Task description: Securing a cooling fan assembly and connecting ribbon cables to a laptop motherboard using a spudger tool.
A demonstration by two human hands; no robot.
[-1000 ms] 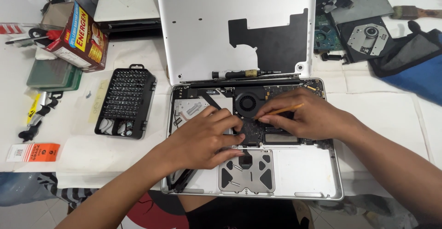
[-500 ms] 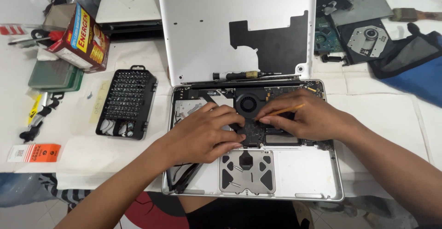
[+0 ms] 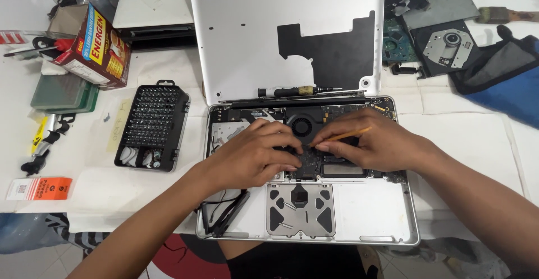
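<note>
Barely shifted since earlier frames: left hand (image 3: 255, 155) slid slightly down-right, right hand (image 3: 373, 141) unchanged. Left: palm down, fingers curled, tips pressing on logic board (image 3: 314, 164), gripping nothing visible. Right: palm down, thumb and forefinger pinched on thin orange stick (image 3: 342, 136). Stick nearly level, long axis left-right, tip lower-left beside fan (image 3: 303, 126), inside opened laptop base (image 3: 370, 211).

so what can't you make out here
Head view only:
- Board under the left hand and right hand: hidden by them.
- Tip of the thin orange tool: covered by fingertips.
- Bits in the black bit case: too small to tell apart.
- Blue bag: cut off by the right edge.
</note>
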